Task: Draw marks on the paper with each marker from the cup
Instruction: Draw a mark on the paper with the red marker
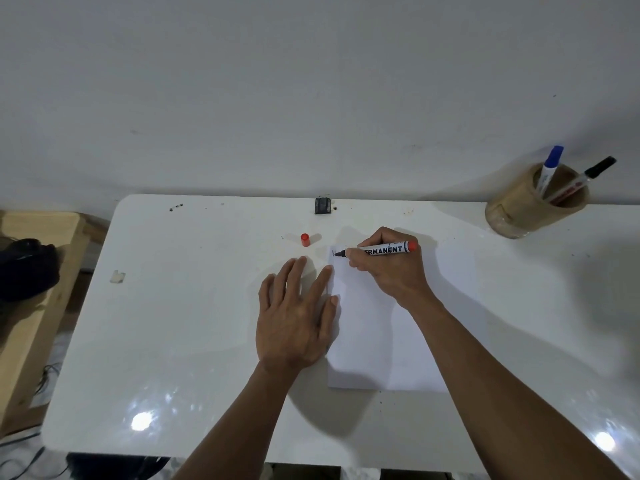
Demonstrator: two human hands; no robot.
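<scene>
— Right now, pinching the red marker (381,250) between thumb and fingers of the right hand (391,271); barrel nearly flat, smooth white plastic with bold black lettering and a red end plug, dark tip down at the top left corner of the paper (374,341).

— Drawing already?

— Seems so: a short dark stroke showing just beside the tip. Probably the first marker's turn, with most of the task ahead.

— And the left hand (294,313)?

— Spread flat, palm down, gripping nothing; thumb side pressing the sheet's left edge, other fingers on the table (173,323). Thin, matte white paper against a glossy white top with glare spots.

— Next?

— Likely finishing the mark, then fetching the small cylindrical red cap (305,239), standing apart beyond the left fingertips, and pushing it squarely back on. After that, reaching far right to the round cup (519,213), tan and wood-like, holding a blue-capped marker (550,168) and a black-capped marker (588,174), both leaning.
</scene>
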